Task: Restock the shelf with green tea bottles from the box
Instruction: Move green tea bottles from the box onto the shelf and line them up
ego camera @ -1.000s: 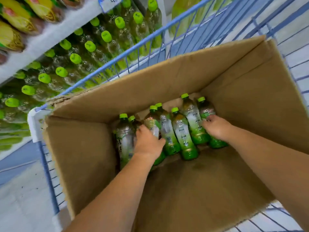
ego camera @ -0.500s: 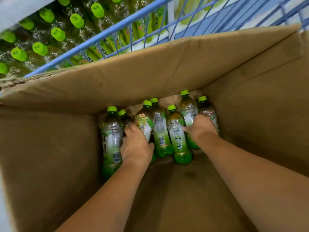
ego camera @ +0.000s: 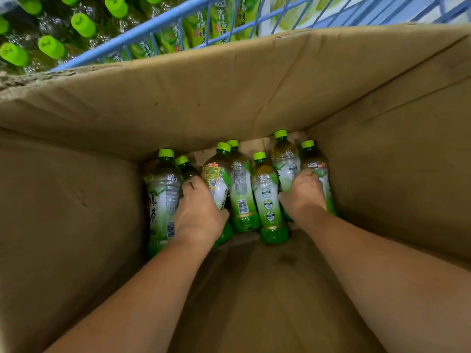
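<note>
Several green tea bottles (ego camera: 266,197) with lime caps lie side by side at the far end of a deep cardboard box (ego camera: 229,93). My left hand (ego camera: 198,210) rests on the left group, fingers curled over a bottle with a yellow label (ego camera: 215,174). My right hand (ego camera: 302,192) is wrapped over the right bottles, its fingers around the second one from the right (ego camera: 286,159). Both forearms reach down into the box. How firmly either hand grips is partly hidden by the hand itself.
The box sits inside a blue wire cart (ego camera: 163,24). Beyond the cart's rail, shelf bottles with lime caps (ego camera: 51,47) stand in rows at top left. The near part of the box floor (ego camera: 267,289) is bare cardboard.
The view has dropped closer into the box. My right hand slid from the rightmost bottle onto the pair at the right. My left hand stayed on the left group.
</note>
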